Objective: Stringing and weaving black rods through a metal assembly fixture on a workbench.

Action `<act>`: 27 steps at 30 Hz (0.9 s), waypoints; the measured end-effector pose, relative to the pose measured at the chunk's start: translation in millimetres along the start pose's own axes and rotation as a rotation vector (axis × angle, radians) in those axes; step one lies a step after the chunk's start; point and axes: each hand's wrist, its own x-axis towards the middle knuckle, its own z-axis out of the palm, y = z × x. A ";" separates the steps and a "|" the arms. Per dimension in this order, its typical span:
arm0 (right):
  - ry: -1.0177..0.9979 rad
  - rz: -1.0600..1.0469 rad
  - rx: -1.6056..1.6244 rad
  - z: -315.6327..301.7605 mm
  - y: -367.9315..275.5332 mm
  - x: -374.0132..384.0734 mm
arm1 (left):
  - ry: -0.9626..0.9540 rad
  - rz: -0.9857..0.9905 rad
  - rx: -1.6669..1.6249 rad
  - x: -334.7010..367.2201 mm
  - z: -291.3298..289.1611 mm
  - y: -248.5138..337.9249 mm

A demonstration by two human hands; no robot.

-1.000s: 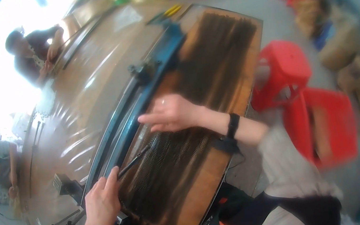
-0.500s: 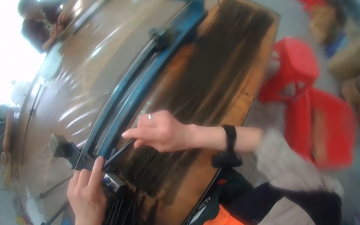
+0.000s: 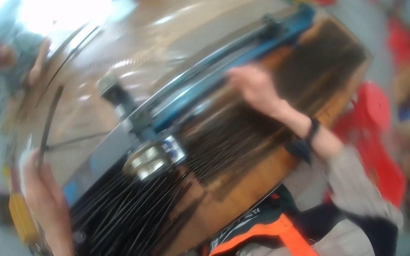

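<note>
Sorting of rods: left hand lifts one thin dark rod off the bench's left edge, right hand lies flat (fingers spread) on the dark strands beside the blue rail; next, I judge, comes careful placing.

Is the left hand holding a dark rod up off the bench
Yes, the left hand is raised with a thin dark rod sticking up from it.

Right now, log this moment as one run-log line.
left hand: raised, holding thin dark rod | right hand: resting on dark rods by blue rail | bench: wooden
</note>
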 end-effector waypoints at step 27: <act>-0.293 -0.371 0.055 131.3 -101.6 116.3 | -0.136 -0.372 -0.141 -96.5 -11.3 -36.9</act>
